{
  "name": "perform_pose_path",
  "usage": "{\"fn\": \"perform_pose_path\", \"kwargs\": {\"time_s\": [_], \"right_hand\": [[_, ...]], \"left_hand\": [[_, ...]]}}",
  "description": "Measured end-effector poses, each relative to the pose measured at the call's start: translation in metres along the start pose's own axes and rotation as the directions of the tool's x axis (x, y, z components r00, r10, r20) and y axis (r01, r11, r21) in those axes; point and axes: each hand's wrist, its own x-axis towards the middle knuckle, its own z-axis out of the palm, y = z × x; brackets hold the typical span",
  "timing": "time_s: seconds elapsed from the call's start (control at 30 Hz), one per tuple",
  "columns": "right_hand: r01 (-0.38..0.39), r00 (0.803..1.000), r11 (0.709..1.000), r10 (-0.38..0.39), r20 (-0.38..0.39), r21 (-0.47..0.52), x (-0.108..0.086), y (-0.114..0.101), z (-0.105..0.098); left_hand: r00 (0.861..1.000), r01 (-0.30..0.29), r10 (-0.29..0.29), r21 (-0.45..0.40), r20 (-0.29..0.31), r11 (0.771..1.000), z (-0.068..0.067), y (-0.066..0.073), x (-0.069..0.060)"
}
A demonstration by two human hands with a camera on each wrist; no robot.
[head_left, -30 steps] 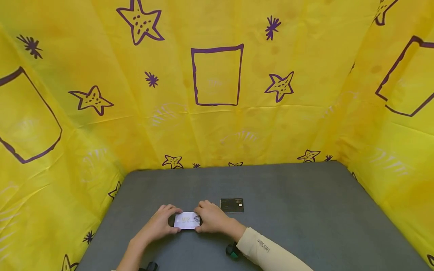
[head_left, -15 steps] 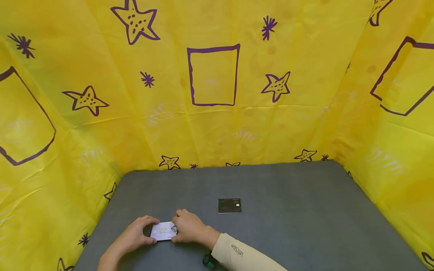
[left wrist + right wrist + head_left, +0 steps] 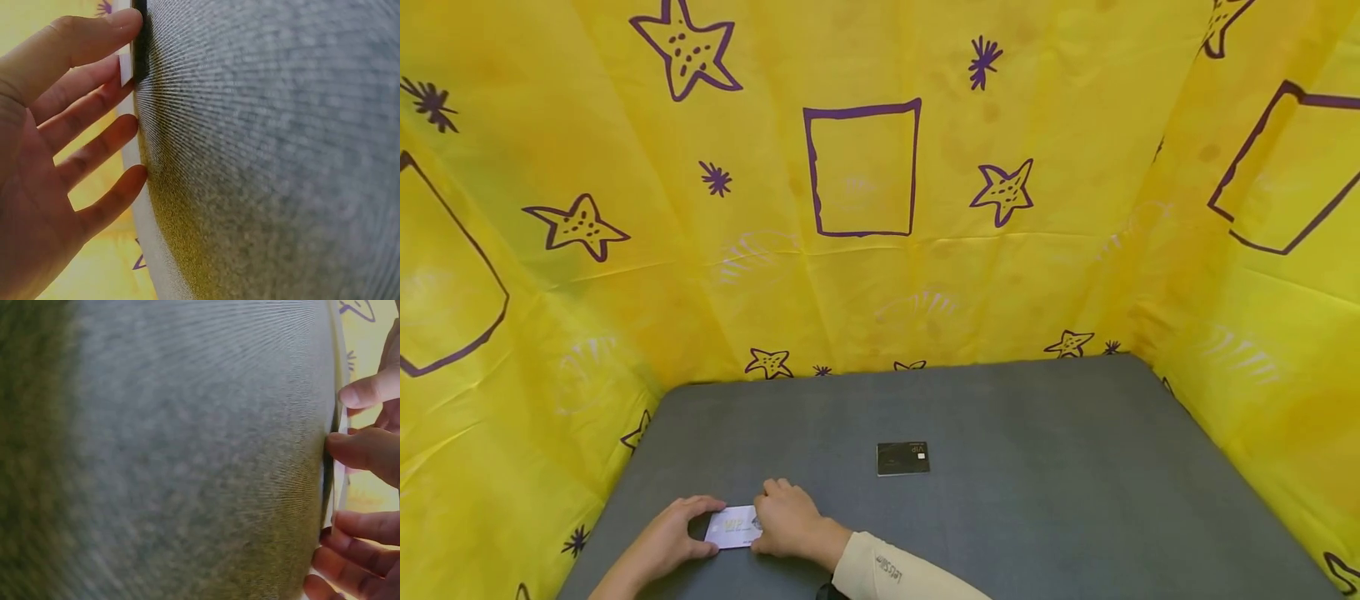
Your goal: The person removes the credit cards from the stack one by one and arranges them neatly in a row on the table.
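A white card with "VIP" lettering (image 3: pixel 730 527) lies low over the grey table, held at both short ends. My left hand (image 3: pixel 670 533) pinches its left end between thumb and fingers; in the left wrist view the left hand (image 3: pixel 62 125) has its thumb on the near edge and the other fingers spread. At the right end, my right hand (image 3: pixel 790 521) grips with thumb and fingertips, covering part of a dark picture. The right wrist view shows the right hand (image 3: pixel 369 450) along the card's thin edge.
A black card with a small chip (image 3: pixel 902 458) lies on the grey table (image 3: pixel 1037 483), to the right of and beyond my hands. Yellow fabric (image 3: pixel 865 300) with purple stars and outlines hangs around the table's back and sides.
Both hands and the white card have moved left and toward the table's near side. The black card keeps its place on the table while the view has shifted slightly.
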Motion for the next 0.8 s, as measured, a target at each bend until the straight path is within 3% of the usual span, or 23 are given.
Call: {"fn": "perform_pose_path", "kwargs": {"time_s": [0.2,0.43,0.8], "right_hand": [[-0.040,0.999,0.999,0.040,0.005,0.008,0.0010,-0.0009,0.0009],[-0.091,0.995,0.995,0.092,-0.035,0.030,0.0015,-0.0049,0.0005],[-0.109,0.993,0.992,0.111,-0.035,0.058,0.0038,-0.0057,0.0000]], "left_hand": [[1.000,0.017,-0.017,-0.001,-0.013,1.000,0.0036,0.0007,0.0028],[0.999,-0.004,0.006,0.021,-0.050,1.000,0.0054,0.0011,0.0022],[0.997,0.071,-0.072,-0.043,-0.028,0.997,0.0027,0.0096,0.0073]]}}
